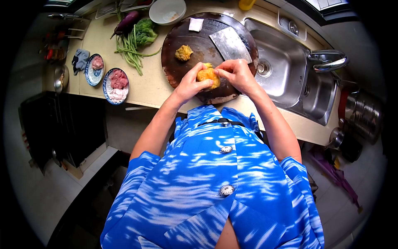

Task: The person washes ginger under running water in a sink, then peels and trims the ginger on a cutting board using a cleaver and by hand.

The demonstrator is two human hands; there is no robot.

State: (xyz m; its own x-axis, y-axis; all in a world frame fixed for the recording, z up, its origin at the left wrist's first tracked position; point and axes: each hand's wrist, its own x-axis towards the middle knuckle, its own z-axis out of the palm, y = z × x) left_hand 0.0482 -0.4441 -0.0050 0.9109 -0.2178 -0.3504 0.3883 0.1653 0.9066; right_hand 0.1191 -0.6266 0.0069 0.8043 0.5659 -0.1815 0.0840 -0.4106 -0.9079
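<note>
My left hand (193,82) is wrapped around a wet yellow-orange clump (208,77) that looks like a pickled vegetable, over the near edge of a round dark chopping board (174,41). At the clump's right side, the fingertips of my right hand (238,75) pinch its edge. A smaller, browner clump (183,52) of similar look lies on the board to the upper left. Beyond my right hand a broad cleaver blade (230,45) rests flat on the board. A small whitish packet (195,24) sits near the board's far edge.
To the right is a steel double sink (282,79) with a tap (329,60). Left of the board lie green beans (132,54), broccoli (145,32) and an eggplant (126,21). Two blue-rimmed dishes of raw meat (118,79) stand farther left. A white bowl (167,11) is behind.
</note>
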